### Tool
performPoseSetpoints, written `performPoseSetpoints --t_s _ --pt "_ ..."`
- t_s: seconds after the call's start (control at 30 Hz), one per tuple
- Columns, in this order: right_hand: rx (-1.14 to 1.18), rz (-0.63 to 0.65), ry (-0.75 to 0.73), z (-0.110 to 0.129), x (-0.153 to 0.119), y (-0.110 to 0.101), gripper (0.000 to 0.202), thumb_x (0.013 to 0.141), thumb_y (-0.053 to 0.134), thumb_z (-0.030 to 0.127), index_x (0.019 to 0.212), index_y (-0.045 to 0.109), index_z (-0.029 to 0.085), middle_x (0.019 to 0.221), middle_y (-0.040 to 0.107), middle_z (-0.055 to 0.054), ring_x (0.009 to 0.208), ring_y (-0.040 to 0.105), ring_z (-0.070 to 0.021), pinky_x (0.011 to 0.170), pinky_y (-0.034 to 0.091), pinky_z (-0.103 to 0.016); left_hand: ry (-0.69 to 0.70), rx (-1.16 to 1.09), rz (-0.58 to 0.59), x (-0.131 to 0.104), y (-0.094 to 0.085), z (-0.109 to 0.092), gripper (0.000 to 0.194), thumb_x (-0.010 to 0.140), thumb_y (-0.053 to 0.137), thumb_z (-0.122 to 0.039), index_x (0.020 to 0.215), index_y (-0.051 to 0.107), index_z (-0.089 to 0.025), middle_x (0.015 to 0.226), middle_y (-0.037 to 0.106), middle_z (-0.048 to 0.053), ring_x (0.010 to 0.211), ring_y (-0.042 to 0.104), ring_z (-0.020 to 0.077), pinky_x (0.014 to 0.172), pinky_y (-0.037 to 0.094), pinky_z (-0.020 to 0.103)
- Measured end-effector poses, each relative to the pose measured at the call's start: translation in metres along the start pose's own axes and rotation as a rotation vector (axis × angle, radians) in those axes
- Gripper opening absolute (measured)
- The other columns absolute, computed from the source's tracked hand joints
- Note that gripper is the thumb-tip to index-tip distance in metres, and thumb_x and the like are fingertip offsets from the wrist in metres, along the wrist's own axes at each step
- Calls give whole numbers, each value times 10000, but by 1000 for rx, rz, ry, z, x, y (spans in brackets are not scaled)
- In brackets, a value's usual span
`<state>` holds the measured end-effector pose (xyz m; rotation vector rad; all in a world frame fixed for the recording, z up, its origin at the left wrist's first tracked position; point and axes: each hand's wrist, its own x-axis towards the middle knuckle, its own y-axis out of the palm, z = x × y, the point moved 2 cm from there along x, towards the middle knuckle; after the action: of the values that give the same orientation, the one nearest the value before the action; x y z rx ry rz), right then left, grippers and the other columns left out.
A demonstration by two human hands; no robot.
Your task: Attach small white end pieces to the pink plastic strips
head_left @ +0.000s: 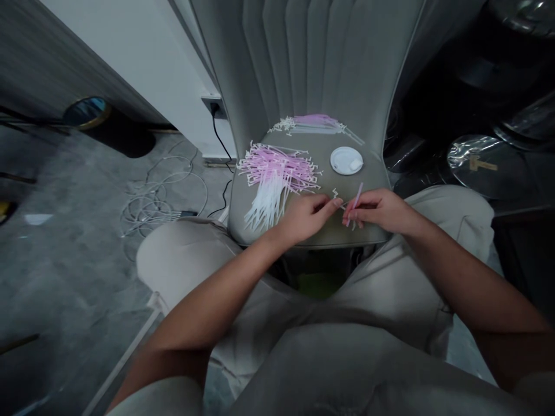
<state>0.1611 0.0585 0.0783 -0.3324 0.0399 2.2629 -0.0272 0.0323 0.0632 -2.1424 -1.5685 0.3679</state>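
Observation:
On the grey chair seat (299,234) in front of me, my left hand (310,215) is closed in a pinch with thumb and forefinger. A thin whitish stick with a zigzag end (335,194) shows at its fingertips. Close beside it, my right hand (376,209) grips a thin pink stick (358,197), which stands tilted between the fingers. Left of my hands lies a heap of thin pink and white sticks (277,173), many with small bent ends. Behind is a flatter row of similar sticks (318,122). A small round white dish (342,157) holds a whitish piece.
The chair back (303,58) rises behind the seat. Coiled cables (160,202) lie on the floor at left, near a black cylinder (117,130). A plug sits in the wall socket (213,107). Shiny dark wrapped objects (477,159) stand at right.

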Motion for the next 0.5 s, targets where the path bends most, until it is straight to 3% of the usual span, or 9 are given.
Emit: performPoseSetpoints --t_s 0.2,0.4,0.5 --pt "18 13 -24 2 0 -2 281 735 771 457 770 738 180 775 740 -33 531 564 -96 537 481 -245 50 -123 9 -3 7 -5 408 959 443 -402 625 546 -191 570 504 -26 566 455 114 588 320 248" --pt "94 -347 -203 11 4 -10 259 755 762 444 763 734 187 854 739 -27 515 529 -70 540 428 -238 146 -54 -11 -6 6 -12 387 966 451 -398 661 572 -192 613 543 -11 595 495 119 609 329 252" --pt "20 -401 -174 11 2 -1 287 752 758 466 747 730 181 732 697 -9 517 510 -75 523 406 -230 215 15 19 -8 6 -16 393 971 450 -383 653 579 -192 617 537 2 599 489 125 608 310 262"
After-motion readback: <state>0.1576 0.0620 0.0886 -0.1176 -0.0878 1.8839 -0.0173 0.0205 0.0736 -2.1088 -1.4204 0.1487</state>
